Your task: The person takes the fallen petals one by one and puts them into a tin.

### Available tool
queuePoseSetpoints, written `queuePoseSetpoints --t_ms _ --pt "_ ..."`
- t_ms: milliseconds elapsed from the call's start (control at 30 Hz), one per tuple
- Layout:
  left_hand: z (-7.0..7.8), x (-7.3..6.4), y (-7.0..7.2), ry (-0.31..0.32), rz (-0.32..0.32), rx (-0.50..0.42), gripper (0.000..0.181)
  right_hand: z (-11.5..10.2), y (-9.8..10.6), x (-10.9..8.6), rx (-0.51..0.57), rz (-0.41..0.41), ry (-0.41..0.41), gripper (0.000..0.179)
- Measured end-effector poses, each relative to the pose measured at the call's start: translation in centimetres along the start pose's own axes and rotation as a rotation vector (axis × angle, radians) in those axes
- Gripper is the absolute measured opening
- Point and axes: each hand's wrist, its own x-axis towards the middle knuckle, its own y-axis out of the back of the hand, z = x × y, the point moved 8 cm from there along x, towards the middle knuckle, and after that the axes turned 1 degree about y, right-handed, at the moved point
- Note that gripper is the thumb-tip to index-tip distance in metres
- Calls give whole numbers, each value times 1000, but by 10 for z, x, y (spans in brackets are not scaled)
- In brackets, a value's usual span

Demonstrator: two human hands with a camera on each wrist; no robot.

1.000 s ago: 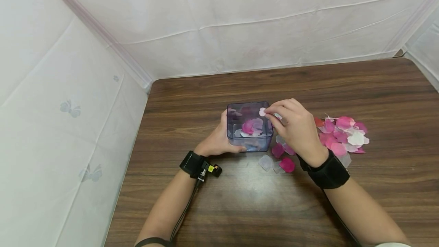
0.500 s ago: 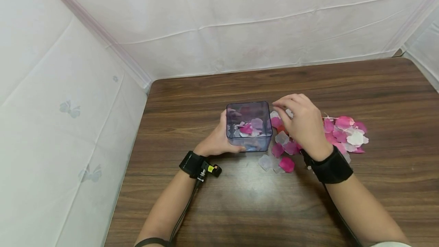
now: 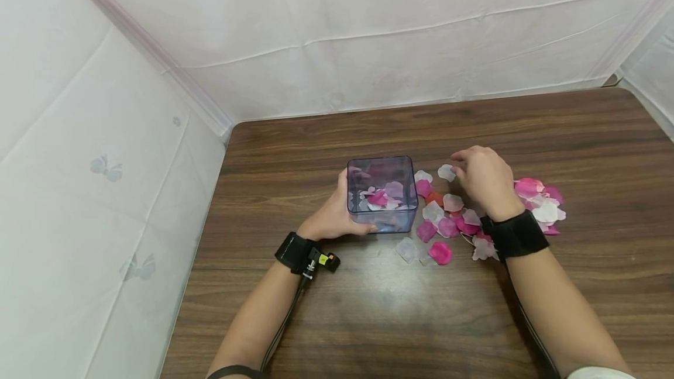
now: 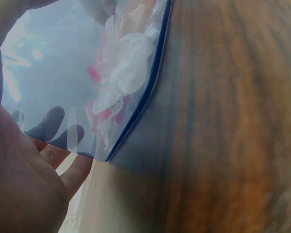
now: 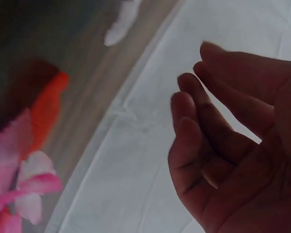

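In the head view my left hand (image 3: pixel 330 214) grips a see-through, purplish plastic box (image 3: pixel 388 222) from its left side, thumb along the front. Pink, white and lilac petals (image 3: pixel 380 196) lie inside the box. The left wrist view shows the fingers behind the clear wall (image 4: pixel 58 63) and white and pink petals (image 4: pixel 128 63) within. My right hand (image 3: pixel 485 180) hovers to the right of the box, fingers loosely bent and holding nothing in the right wrist view. Its fingertips are right beside a white petal (image 3: pixel 446 172) on the table.
Loose pink, white and red petals (image 3: pixel 447 227) are scattered on the wooden table (image 3: pixel 363 309) right of the box. A denser petal pile (image 3: pixel 547 210) lies beyond the right wrist. White sheeting (image 3: pixel 337 45) hangs behind and to the left of the table.
A pale petal that my right hand pinched over the box has left its fingers. That hand has moved right, away from the box toward the petals. The left hand and box stay put.
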Motion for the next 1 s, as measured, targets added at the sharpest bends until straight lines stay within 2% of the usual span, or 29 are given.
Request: queuePoseSetpoints --t_ms 100,200,367,600,733,900,1000 --pt "-12 2 0 -5 8 22 116 3 -13 1 -14 -65 9 26" --pt "-16 2 0 -14 15 36 115 4 -24 2 -19 -96 25 28" --pt "-15 3 0 -35 18 40 114 6 -35 3 -55 -126 44 25" --pt "-15 2 0 -9 13 24 115 11 -37 3 -51 -165 -8 19" --pt "-3 0 0 5 1 2 114 12 -32 3 -37 -133 -20 17" --pt "15 -3 1 -8 -18 -10 111 7 -16 1 -16 -19 -11 15" --pt "15 -3 1 -10 -18 -12 111 0 -4 0 9 30 -3 16"
